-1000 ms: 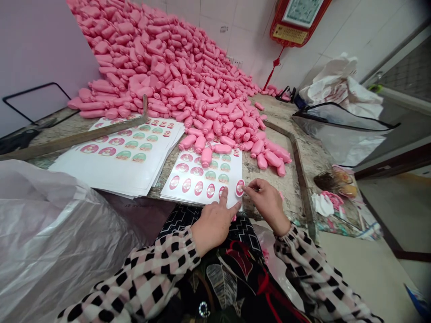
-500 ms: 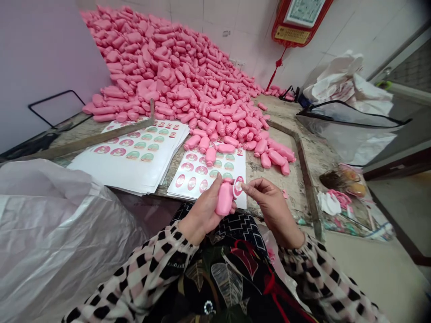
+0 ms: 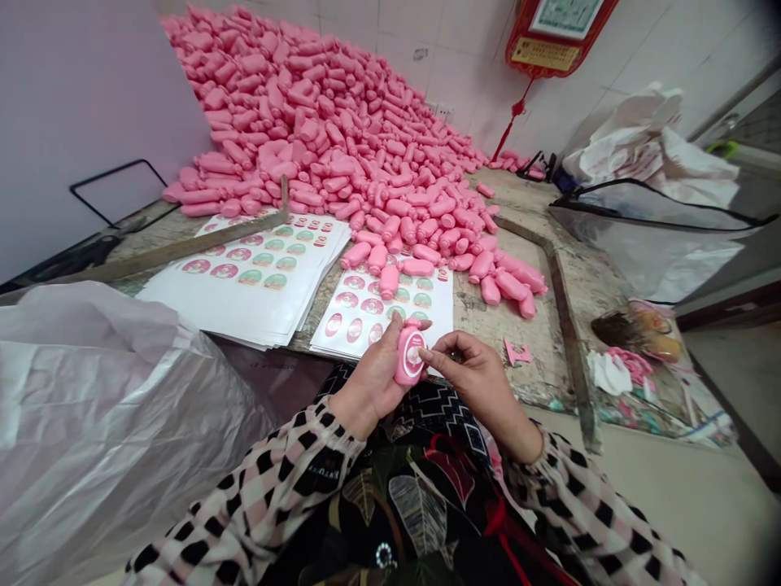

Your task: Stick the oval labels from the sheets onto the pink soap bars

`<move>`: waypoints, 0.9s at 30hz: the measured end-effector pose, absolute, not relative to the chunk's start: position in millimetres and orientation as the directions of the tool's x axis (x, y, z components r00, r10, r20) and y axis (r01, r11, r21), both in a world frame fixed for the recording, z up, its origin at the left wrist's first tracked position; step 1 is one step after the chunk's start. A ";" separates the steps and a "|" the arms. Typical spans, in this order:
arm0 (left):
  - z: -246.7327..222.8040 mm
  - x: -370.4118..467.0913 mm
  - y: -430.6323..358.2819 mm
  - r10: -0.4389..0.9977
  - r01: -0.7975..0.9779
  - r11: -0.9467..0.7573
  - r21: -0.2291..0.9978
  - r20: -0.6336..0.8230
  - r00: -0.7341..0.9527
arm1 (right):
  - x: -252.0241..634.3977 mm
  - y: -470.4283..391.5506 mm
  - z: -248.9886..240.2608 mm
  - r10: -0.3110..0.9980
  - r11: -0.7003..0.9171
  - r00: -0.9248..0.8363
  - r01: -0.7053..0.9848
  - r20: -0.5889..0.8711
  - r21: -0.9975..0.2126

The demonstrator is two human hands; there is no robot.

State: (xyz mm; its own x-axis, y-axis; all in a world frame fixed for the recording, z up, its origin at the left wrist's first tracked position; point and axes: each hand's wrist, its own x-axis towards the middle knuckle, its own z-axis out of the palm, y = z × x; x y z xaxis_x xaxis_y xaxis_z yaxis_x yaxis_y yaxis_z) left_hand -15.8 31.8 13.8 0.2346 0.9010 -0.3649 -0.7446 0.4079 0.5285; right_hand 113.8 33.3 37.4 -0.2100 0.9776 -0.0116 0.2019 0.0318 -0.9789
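Since half a second earlier, the right hand (image 3: 479,374) had carried its sticker (image 3: 413,355) over from the side of the bottle (image 3: 399,368) onto its front. That left the bottle up above the person's lap, right at the near edge of the table (image 3: 494,332), neck pointing away. Left hand (image 3: 372,381) was wrapped around it, thumb up one side and the other fingers mostly tucked out of sight behind, so pretty snug. Probably held like that on purpose, since it kept the front tilted up and uncovered. Right thumb rested on the sticker near its edge. Couldn't honestly tell whether those fingers were pinching the edge or just pushing it flat, too much was hidden.

One sheet (image 3: 333,340) of stickers lay just beyond the hands, which seemed handy: hardly any reach from sheet to bottle. A few loose bottles (image 3: 389,282) sat on its far part, maybe just spilled off the big pile (image 3: 317,122) behind, though they might've helped keep it from sliding too. Over to the left was a thicker stack (image 3: 232,313) with a long strip (image 3: 201,242) lying across it, I'd guess as a weight so nothing slipped.
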 end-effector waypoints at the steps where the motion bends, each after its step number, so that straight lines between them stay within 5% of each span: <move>1: 13.3 -15.7 32.2 0.904 -0.744 0.403 0.533 -0.359 0.232 | 113.5 33.4 37.3 0.977 0.029 -0.214 0.203 -0.015 -0.979; 15: 9.7 -15.6 30.5 0.925 -0.716 0.360 0.598 -0.326 0.194 | 114.6 35.4 27.1 0.971 0.088 -0.238 0.351 0.002 -0.932; 20: 15.3 -14.9 30.0 0.914 -0.712 0.381 0.590 -0.357 0.193 | 118.0 27.4 36.3 0.935 0.353 -0.307 0.734 0.179 -0.581; 23: 17.3 -15.9 30.4 0.906 -0.691 0.407 0.597 -0.362 0.221 | 122.0 25.5 39.9 0.930 0.362 -0.296 0.845 0.219 -0.393; 25: 16.5 -15.8 30.7 0.899 -0.670 0.426 0.608 -0.370 0.235 | 124.4 27.8 38.4 0.962 0.272 -0.223 0.844 0.159 -0.462; 27: 14.6 -14.0 30.0 0.893 -0.637 0.439 0.634 -0.387 0.230 | 124.6 31.5 34.8 0.987 0.138 -0.161 0.718 0.030 -0.682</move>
State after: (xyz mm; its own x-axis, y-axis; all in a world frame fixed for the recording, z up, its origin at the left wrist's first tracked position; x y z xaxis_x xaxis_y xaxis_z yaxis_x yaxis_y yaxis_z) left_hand -14.0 30.0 14.6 0.2302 0.8930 -0.3868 -0.6370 0.4388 0.6338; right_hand 124.6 31.5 34.8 -0.1609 0.9865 0.0296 0.7182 0.1376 -0.6821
